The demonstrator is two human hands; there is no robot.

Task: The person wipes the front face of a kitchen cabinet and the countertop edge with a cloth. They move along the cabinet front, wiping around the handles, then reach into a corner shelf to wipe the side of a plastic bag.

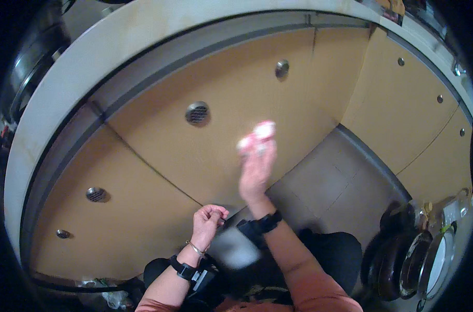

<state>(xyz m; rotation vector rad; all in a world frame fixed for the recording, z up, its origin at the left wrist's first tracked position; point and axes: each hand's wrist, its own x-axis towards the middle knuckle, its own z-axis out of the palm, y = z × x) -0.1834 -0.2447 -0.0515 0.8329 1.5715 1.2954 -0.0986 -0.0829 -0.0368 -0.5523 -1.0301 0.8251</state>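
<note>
My right hand reaches up in front of a light wood-tone cabinet door and grips a pink-and-white cloth. Hand and cloth are motion-blurred, so I cannot tell whether the cloth touches the door. Lower down, my left hand is curled with the thumb against the fingers, close to the door's bottom edge. I make out nothing held in it. The door carries a round metal vent and a metal knob. Both wrists wear dark bands.
A pale countertop edge curves above the cabinets. More cabinet doors stand at right. Dark jars and glass containers stand on the lower right. Grey floor tiles lie between. A clear plastic bag is at lower left.
</note>
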